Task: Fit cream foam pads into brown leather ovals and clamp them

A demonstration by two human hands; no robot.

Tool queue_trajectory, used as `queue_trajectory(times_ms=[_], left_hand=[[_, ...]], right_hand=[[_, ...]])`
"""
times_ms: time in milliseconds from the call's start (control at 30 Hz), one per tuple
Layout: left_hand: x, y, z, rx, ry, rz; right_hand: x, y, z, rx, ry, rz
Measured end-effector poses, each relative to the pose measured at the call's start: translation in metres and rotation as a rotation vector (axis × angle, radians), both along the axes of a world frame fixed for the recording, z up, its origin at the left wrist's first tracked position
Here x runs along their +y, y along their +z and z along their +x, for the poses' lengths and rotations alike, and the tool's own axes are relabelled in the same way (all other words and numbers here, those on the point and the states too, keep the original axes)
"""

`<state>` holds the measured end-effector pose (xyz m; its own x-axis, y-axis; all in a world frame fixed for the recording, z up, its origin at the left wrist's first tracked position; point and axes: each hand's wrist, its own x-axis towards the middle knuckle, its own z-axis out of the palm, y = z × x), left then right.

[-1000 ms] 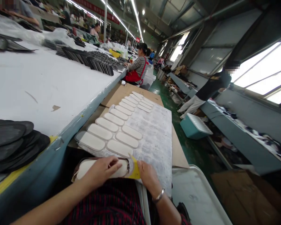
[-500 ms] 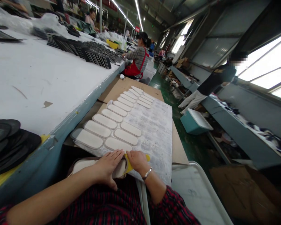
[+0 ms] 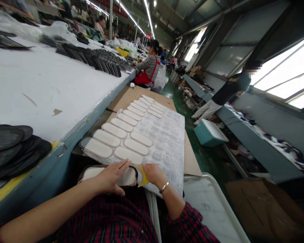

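My left hand (image 3: pixel 114 176) lies flat, fingers stretched, across a cream oval pad with a dark brown rim (image 3: pixel 128 177) that sits low in front of me. Part of this piece is hidden beneath the palm and forearm. Closed around a flat yellow scraper (image 3: pixel 143 179), my right hand (image 3: pixel 153 173) is just beyond the piece's right end. The scraper's blade is beside the brown rim; whether they touch I cannot tell. Behind both hands, cream oval pads with grey edges (image 3: pixel 136 146) lie in rows on a whitish, stained board (image 3: pixel 168 135).
At left runs a long white table (image 3: pixel 40 84) with stacked black sole-shaped pieces (image 3: pixel 7 148) and a row of dark pieces (image 3: pixel 91 57). A co-worker in a red apron (image 3: pixel 148 72) sits ahead. A person (image 3: pixel 225 89) stands right, near a teal bin (image 3: pixel 209 133).
My right hand and the scraper have shifted slightly right, away from my left hand, opening a wider gap. My left hand stays on the pad. The view has turned a little.
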<state>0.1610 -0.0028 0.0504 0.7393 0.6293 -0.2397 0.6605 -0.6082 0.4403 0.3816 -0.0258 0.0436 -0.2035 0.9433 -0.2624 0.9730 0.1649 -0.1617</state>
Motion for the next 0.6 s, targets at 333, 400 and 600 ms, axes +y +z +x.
queue_trajectory(times_ms=[333,400,600], left_hand=[[-0.01,-0.001,0.024,0.015,0.055,0.081],[-0.01,-0.002,0.025,-0.002,0.074,0.103],[-0.007,0.0,0.023,-0.055,0.094,0.065]], right_hand=[[-0.026,-0.014,-0.032,0.029,-0.192,0.165],[-0.026,-0.016,-0.033,0.026,-0.236,0.191],[-0.026,-0.026,-0.042,0.027,-0.323,0.325]])
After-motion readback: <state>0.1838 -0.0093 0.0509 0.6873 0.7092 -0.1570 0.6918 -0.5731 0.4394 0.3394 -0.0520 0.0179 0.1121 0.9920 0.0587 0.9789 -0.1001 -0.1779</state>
